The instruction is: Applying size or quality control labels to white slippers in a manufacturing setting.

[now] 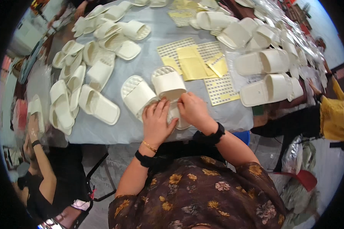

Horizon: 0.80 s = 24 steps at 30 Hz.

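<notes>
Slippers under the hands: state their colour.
Cream-white slippers, plain with a dotted sole texture; head view shows them best, both hands resting on the pair.

A grey table (156, 34) carries loose heaps of cream slippers on the left (84, 76) and more slippers stacked along the right (263, 61), some beside clear plastic bags (294, 34). Between the heaps lie yellow sticker sheets (193, 63) on top of checked label sheets (219, 89). At the lower left a person in black (42, 179) holds up one slipper (35, 108), and at the right edge sits a person in a yellow top (332, 114).
</notes>
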Motion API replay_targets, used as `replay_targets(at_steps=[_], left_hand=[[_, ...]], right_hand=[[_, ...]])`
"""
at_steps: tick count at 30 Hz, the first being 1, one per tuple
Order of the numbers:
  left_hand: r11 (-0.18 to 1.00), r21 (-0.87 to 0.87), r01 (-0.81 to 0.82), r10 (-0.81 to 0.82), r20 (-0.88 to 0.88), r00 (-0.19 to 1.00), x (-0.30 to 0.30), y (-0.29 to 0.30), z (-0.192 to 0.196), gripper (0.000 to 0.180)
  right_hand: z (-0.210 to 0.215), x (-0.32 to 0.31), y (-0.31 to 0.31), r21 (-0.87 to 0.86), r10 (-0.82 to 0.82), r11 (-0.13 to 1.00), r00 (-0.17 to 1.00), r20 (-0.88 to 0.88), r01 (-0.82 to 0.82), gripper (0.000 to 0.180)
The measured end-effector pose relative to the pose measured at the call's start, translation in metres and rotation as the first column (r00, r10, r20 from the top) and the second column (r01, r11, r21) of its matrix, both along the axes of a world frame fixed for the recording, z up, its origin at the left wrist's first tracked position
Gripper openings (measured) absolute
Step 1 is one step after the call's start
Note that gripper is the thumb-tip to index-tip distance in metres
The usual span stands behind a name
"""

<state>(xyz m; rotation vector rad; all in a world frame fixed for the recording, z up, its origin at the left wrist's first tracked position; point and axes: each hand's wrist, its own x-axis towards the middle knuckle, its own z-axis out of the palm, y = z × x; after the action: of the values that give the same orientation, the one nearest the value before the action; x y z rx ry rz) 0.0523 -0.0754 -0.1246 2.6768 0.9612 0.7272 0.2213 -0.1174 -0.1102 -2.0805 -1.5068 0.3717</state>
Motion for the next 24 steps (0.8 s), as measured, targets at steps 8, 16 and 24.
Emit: replay_targets(at_steps=[8, 16, 24], left_hand=[[1.0, 0.018, -0.01, 0.011, -0.033, 0.999, -0.001, -0.001, 0.003, 0.059], [0.999, 0.031, -0.029, 0.029, -0.023, 0.999, 0.0, -0.002, 0.002, 0.06], [0.999, 0.028, -0.032, 0.032, -0.023, 0.999, -0.001, -0.001, 0.001, 0.059]], right_hand=[[-0.008, 0.004, -0.007, 0.12, 0.085, 0.99, 0.989, -0.125, -0.069, 0.007], [0.007, 0.011, -0.011, -0.018, -0.083, 0.996, 0.856, -0.511, 0.086, 0.014], [0.002, -0.002, -0.002, 0.026, -0.058, 0.997, 0.939, -0.338, 0.071, 0.014]])
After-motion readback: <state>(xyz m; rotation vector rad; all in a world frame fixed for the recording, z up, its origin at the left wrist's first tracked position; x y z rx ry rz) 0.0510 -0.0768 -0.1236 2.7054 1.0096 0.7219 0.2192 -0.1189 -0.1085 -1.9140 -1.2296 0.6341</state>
